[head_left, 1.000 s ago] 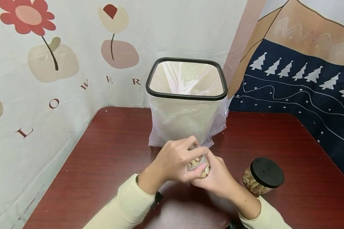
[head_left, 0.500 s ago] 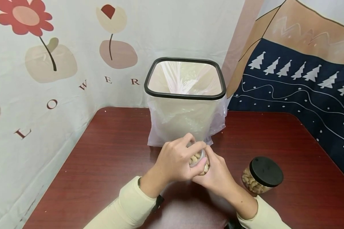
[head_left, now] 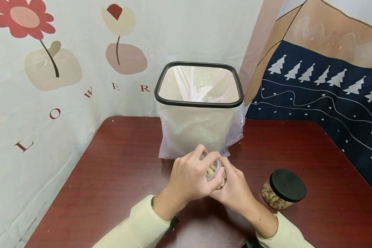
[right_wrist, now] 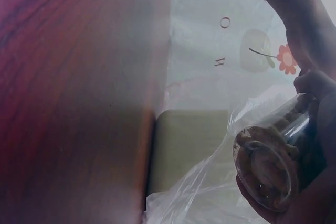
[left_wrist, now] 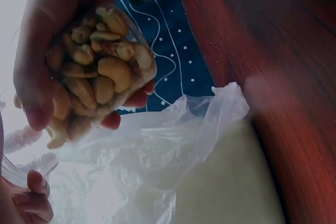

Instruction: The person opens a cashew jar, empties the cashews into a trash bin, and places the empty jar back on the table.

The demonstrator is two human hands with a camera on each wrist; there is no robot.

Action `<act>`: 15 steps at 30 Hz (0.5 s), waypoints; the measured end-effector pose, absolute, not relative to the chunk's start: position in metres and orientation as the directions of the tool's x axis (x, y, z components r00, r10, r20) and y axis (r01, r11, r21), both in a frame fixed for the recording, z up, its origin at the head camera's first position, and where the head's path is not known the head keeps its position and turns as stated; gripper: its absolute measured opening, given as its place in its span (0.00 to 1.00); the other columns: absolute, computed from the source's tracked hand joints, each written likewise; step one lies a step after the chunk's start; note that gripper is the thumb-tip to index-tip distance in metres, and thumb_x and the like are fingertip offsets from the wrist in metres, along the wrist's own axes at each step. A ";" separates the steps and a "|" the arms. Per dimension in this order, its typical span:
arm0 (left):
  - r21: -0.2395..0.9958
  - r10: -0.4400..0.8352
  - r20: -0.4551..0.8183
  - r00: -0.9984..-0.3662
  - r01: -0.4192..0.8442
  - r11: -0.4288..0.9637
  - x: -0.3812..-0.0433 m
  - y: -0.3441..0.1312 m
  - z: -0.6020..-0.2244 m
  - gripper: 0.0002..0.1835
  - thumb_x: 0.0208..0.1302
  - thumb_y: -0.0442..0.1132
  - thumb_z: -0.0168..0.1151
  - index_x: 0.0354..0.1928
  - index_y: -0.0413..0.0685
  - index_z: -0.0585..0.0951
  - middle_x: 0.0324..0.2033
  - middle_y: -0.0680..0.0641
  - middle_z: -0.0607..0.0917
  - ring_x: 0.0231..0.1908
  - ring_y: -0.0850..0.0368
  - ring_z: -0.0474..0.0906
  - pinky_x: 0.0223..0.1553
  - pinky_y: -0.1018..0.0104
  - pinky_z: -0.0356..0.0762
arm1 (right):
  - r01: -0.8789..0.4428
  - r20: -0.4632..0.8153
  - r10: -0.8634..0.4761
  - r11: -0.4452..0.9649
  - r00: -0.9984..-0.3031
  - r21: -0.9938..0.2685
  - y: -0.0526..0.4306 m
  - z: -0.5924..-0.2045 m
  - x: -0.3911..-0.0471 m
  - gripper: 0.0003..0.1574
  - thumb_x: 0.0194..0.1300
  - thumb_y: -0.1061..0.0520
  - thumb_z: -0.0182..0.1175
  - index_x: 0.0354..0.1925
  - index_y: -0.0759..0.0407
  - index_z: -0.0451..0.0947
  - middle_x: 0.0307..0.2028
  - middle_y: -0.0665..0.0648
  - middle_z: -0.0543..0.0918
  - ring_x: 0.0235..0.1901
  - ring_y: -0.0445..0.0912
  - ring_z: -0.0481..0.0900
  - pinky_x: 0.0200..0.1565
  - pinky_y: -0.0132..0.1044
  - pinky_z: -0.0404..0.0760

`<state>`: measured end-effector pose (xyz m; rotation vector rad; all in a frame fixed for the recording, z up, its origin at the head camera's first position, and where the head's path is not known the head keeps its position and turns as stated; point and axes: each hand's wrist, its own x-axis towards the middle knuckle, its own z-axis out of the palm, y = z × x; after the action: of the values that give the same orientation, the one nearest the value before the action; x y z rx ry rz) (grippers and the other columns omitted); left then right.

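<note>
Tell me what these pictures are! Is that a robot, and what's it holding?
No robot here: just a person's two bare hands. The wide picture comes from a camera on the person's head, looking forward and down. The other two come from cameras on the wrists, so the table looks tipped sideways in them. The right hand holds a see-through jar full of nuts, and the left hand curls its fingers round the top of it. On the table there's also another nut jar with a black lid, and a big bin with a thin plastic bag on it.
</note>
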<state>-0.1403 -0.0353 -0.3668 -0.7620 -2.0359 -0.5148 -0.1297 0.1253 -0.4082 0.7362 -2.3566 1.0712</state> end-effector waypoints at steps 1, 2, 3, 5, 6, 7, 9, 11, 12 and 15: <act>0.071 0.312 0.847 -0.430 0.674 0.735 -0.140 -0.035 -0.367 0.10 0.50 0.48 0.65 0.34 0.56 0.83 0.26 0.53 0.75 0.14 0.62 0.67 0.11 0.72 0.64 | -0.630 0.592 -0.280 0.560 -0.755 -0.538 0.125 -0.408 -0.130 0.48 0.36 0.57 0.78 0.59 0.58 0.72 0.40 0.54 0.85 0.35 0.42 0.84 0.37 0.37 0.84; 0.072 0.305 0.849 -0.432 0.665 0.743 -0.139 -0.034 -0.367 0.10 0.50 0.49 0.65 0.34 0.56 0.83 0.26 0.53 0.75 0.13 0.61 0.68 0.11 0.71 0.64 | -0.631 0.596 -0.279 0.563 -0.753 -0.533 0.125 -0.408 -0.130 0.48 0.36 0.57 0.77 0.59 0.58 0.72 0.40 0.55 0.85 0.35 0.43 0.84 0.37 0.37 0.85; 0.073 0.299 0.849 -0.436 0.657 0.751 -0.138 -0.034 -0.367 0.10 0.50 0.49 0.64 0.34 0.56 0.82 0.26 0.53 0.75 0.13 0.61 0.68 0.11 0.71 0.64 | -0.631 0.599 -0.277 0.568 -0.752 -0.528 0.125 -0.408 -0.129 0.48 0.36 0.57 0.77 0.59 0.58 0.72 0.40 0.55 0.85 0.35 0.43 0.84 0.37 0.37 0.85; 0.074 0.289 0.849 -0.442 0.641 0.764 -0.137 -0.033 -0.367 0.11 0.51 0.50 0.64 0.34 0.55 0.82 0.26 0.53 0.75 0.13 0.61 0.68 0.11 0.71 0.64 | -0.630 0.601 -0.276 0.575 -0.750 -0.522 0.125 -0.408 -0.129 0.48 0.36 0.57 0.77 0.59 0.59 0.72 0.41 0.55 0.85 0.36 0.43 0.85 0.37 0.38 0.85; 0.075 0.286 0.848 -0.446 0.636 0.768 -0.137 -0.032 -0.367 0.11 0.51 0.50 0.63 0.35 0.55 0.82 0.26 0.53 0.75 0.13 0.61 0.68 0.11 0.70 0.64 | -0.629 0.600 -0.277 0.577 -0.751 -0.521 0.125 -0.408 -0.129 0.48 0.36 0.57 0.77 0.59 0.58 0.72 0.41 0.55 0.85 0.36 0.43 0.84 0.37 0.38 0.85; 0.076 0.285 0.846 -0.451 0.631 0.772 -0.136 -0.032 -0.367 0.11 0.51 0.50 0.63 0.35 0.55 0.82 0.26 0.53 0.75 0.13 0.61 0.68 0.11 0.70 0.64 | -0.630 0.600 -0.278 0.576 -0.750 -0.521 0.125 -0.408 -0.130 0.48 0.37 0.57 0.77 0.59 0.59 0.72 0.41 0.54 0.85 0.36 0.43 0.84 0.37 0.38 0.85; 0.080 0.287 0.839 -0.463 0.626 0.775 -0.136 -0.032 -0.367 0.12 0.52 0.52 0.62 0.35 0.55 0.82 0.26 0.53 0.75 0.13 0.61 0.68 0.11 0.70 0.64 | -0.634 0.600 -0.282 0.570 -0.749 -0.523 0.125 -0.408 -0.130 0.48 0.37 0.57 0.77 0.59 0.59 0.72 0.41 0.54 0.85 0.35 0.43 0.84 0.37 0.38 0.84; 0.082 0.301 0.825 -0.479 0.628 0.774 -0.137 -0.033 -0.366 0.13 0.53 0.53 0.61 0.36 0.56 0.82 0.27 0.54 0.75 0.13 0.61 0.67 0.11 0.69 0.65 | -0.636 0.597 -0.285 0.562 -0.749 -0.529 0.126 -0.408 -0.131 0.48 0.37 0.58 0.77 0.59 0.58 0.72 0.40 0.54 0.84 0.35 0.42 0.84 0.37 0.37 0.84; 0.082 0.314 0.815 -0.487 0.633 0.769 -0.137 -0.034 -0.365 0.14 0.54 0.54 0.61 0.37 0.56 0.82 0.27 0.54 0.75 0.13 0.62 0.67 0.11 0.69 0.65 | -0.636 0.595 -0.286 0.555 -0.751 -0.536 0.126 -0.408 -0.131 0.48 0.36 0.58 0.77 0.59 0.58 0.72 0.40 0.53 0.84 0.35 0.42 0.84 0.37 0.37 0.84; 0.080 0.368 0.775 -0.515 0.657 0.750 -0.137 -0.039 -0.361 0.19 0.53 0.59 0.61 0.42 0.58 0.83 0.31 0.54 0.76 0.15 0.62 0.69 0.12 0.68 0.66 | -0.626 0.580 -0.283 0.544 -0.763 -0.558 0.126 -0.406 -0.131 0.47 0.36 0.58 0.77 0.58 0.57 0.72 0.39 0.53 0.84 0.34 0.42 0.83 0.36 0.37 0.84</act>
<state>-0.1369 -0.0387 -0.3608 -0.7657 -2.1612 -0.4709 -0.1314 0.1258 -0.4063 0.7397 -2.3593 1.0960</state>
